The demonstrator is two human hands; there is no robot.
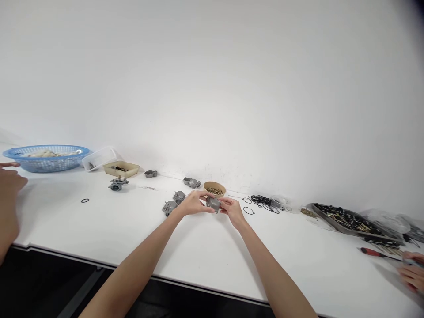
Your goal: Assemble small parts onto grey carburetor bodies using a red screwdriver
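A small grey metal part (pixel 213 203) is held just above the white table between both hands. My left hand (pixel 196 203) grips its left side with thumb and fingers. On its right side, the fingertips of my right hand (pixel 232 209) pinch the same part. Right behind it stands a round tan bowl (pixel 215 183) of small brass pieces. Two grey metal parts, one (pixel 179 197) behind the other (pixel 169 207), lie beside my left hand. Another grey part (pixel 192 182) rests near the wall.
Along the wall are a blue basket (pixel 53 166), a yellowish tray (pixel 121 169), black rings (pixel 261 201) and a dark tray (pixel 351 223) of parts. A co-worker's hand (pixel 412 270) is near a red screwdriver (pixel 372 252); another person's arm (pixel 8 203) is at far left.
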